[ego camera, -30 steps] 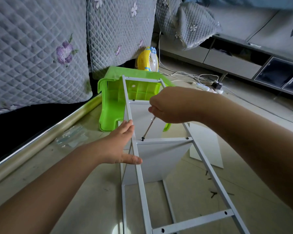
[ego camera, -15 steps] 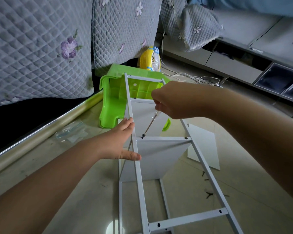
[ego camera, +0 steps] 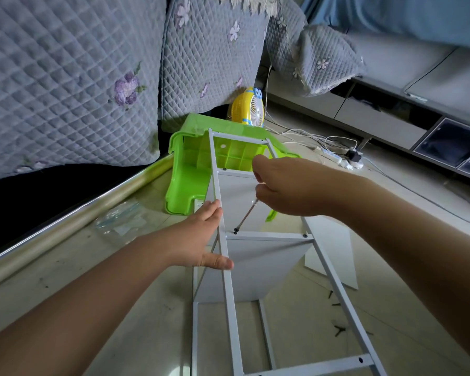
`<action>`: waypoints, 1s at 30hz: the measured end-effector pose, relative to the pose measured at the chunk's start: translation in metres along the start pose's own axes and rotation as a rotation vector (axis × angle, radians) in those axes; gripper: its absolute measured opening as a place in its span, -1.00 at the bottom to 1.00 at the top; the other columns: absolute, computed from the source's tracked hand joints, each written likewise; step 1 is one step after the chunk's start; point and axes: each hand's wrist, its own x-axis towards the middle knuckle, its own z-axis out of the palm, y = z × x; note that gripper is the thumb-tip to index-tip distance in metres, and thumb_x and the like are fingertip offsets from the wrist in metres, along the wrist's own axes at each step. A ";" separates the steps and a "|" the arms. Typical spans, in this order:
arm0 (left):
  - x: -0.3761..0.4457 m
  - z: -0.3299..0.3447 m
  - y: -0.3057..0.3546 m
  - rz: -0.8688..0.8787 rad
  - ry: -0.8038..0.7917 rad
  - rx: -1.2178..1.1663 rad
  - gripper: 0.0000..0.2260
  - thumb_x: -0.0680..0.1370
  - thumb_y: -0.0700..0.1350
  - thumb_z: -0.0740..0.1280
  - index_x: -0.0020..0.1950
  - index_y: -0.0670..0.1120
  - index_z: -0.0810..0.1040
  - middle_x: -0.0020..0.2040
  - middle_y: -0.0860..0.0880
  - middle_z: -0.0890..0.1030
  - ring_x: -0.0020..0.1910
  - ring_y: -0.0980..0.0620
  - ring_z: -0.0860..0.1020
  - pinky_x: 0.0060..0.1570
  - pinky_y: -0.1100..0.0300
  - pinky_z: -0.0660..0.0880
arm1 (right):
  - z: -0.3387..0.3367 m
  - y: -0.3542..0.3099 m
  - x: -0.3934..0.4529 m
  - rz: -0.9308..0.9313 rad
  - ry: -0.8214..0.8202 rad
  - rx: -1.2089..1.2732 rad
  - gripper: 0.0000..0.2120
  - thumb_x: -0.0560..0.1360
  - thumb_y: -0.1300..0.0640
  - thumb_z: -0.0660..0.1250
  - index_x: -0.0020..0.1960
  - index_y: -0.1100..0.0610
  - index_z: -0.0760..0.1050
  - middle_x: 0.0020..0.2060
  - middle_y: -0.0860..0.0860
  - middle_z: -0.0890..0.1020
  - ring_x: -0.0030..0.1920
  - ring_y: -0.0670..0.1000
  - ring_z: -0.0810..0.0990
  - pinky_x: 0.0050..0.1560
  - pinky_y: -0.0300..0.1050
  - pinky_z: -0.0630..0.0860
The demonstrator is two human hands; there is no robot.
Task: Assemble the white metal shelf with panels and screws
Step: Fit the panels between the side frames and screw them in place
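Since a second ago the hands have barely shifted; only the head camera has tilted, so the frame sits lower in view. In the head view, the right hand [ego camera: 288, 185] grips the screwdriver [ego camera: 246, 217], its tip on a black screw [ego camera: 236, 231] at the left end of a crossbar [ego camera: 269, 236]. The left hand [ego camera: 201, 237] has its thumb and fingers round the left rail of the white metal shelf [ego camera: 229, 294], probably to steady it against the turning. A fitted panel [ego camera: 255, 270] hangs beneath. Spare screws [ego camera: 337, 328] lie on the floor [ego camera: 147, 308].
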 end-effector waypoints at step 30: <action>-0.001 -0.003 0.002 -0.033 -0.033 0.048 -0.04 0.45 0.21 0.28 0.48 -0.21 -0.32 0.48 -0.05 -0.40 0.46 0.07 -0.35 0.41 0.26 -0.21 | -0.015 -0.001 0.006 -0.140 0.010 -0.144 -0.78 0.59 0.17 0.14 0.19 0.17 0.44 0.10 0.12 0.56 0.10 0.11 0.51 -0.05 -0.17 0.38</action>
